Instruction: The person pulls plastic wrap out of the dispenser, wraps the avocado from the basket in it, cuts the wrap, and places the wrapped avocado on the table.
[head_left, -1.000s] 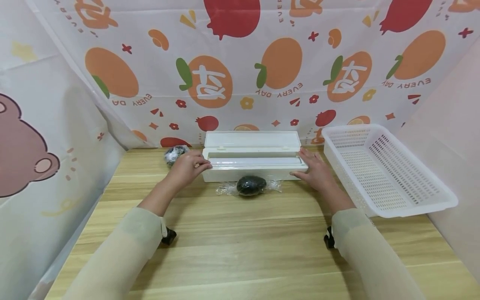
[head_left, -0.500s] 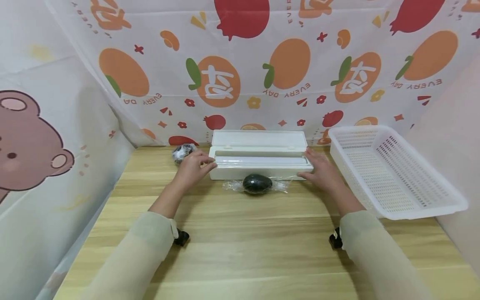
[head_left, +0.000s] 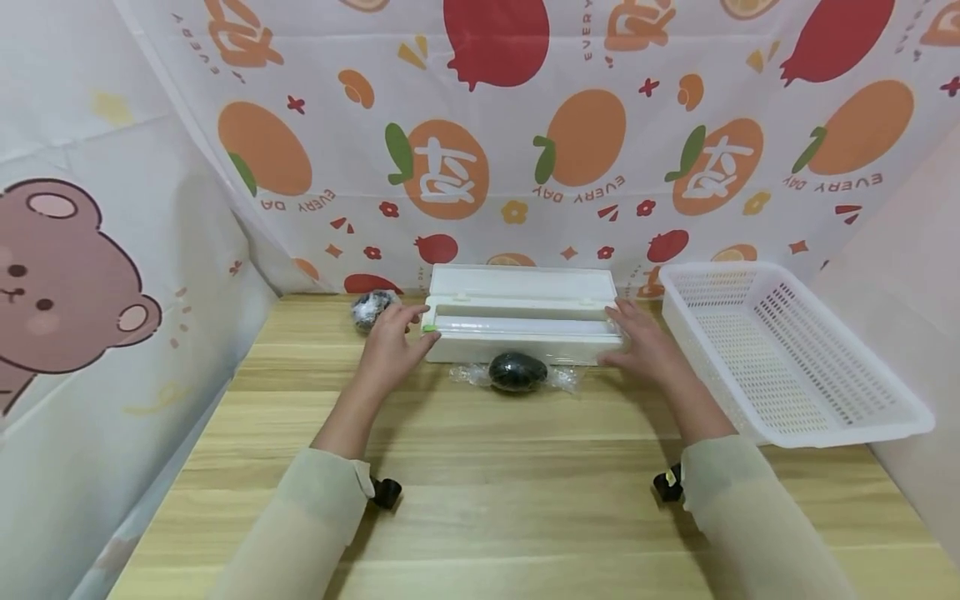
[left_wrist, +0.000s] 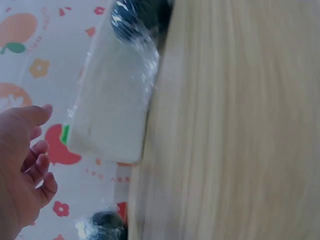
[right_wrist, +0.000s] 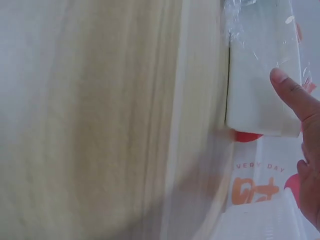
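While both hands sit at the ends of the white box, neither one grips it. The left hand lies by the box's left end with its fingers loose and slightly spread, fingertips close to a small green tab at that corner; the left wrist view shows the fingers gently curled and a gap between them and the box, so it holds nothing. The right hand rests at the right end, fingers fairly straight and apart, the thumb lying against the box's end (from the head view I cannot tell how firmly it presses).

The box stands open at the back of the wooden table, its lid tipped up toward the patterned cloth behind. Just in front of the box, about midway between the two hands, lies a dark oval thing wrapped in clear film, with the film's loose ends spread out on either side. A second dark wrapped lump sits behind the left hand, near the box's left end. To the right of the right hand stands a white slotted basket, near the box but not touching it.
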